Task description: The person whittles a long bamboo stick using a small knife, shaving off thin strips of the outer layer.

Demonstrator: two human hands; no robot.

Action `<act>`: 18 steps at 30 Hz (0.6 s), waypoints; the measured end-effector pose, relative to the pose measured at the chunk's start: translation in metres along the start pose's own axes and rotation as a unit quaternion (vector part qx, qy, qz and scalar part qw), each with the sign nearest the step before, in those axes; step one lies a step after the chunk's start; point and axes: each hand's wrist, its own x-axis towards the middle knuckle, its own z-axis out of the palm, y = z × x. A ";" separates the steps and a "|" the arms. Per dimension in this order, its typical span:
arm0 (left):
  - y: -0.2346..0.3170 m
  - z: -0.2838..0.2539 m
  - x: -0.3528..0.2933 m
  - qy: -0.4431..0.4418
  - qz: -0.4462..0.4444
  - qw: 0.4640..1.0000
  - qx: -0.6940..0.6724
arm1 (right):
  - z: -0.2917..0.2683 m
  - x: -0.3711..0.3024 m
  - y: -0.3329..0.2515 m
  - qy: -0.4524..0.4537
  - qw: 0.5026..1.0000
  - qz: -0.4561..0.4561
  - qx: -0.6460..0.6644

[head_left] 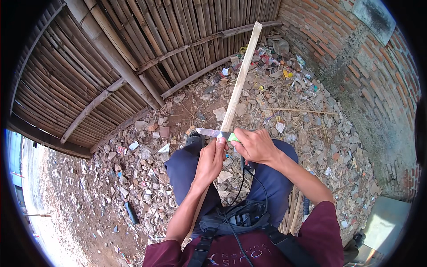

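Observation:
A long, pale strip of wood or bamboo [242, 78] slants away from me, its far end raised toward the fence. My left hand [211, 163] is closed around its near part, thumb stretched along it. In my right hand [257, 146] is a knife [211, 132] with a bright green handle, gripped close to the blade. The blade points left and lies across the strip just beyond my left thumb. Both hands meet there, over the gap between my knees. Below the left hand, the strip's lower part is mostly hidden by my forearm.
A bamboo fence [187, 31] stands ahead and left, a brick wall [356, 71] on the right. Stones and litter [284, 75] cover the ground. A dark elongated object [131, 212] lies at left. More thin strips [293, 209] lie by my right leg. A black cable [242, 182] hangs before me.

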 end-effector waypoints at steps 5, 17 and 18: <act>0.005 0.003 0.001 0.013 -0.006 1.000 0.017 | 0.001 -0.001 0.001 0.007 1.000 0.013 -0.008; 0.004 0.004 0.004 0.022 -0.005 0.999 0.046 | -0.003 0.002 0.001 0.016 0.999 0.005 -0.030; 0.003 0.005 0.005 0.025 -0.004 0.999 0.045 | -0.003 0.002 0.002 0.016 0.999 0.006 -0.031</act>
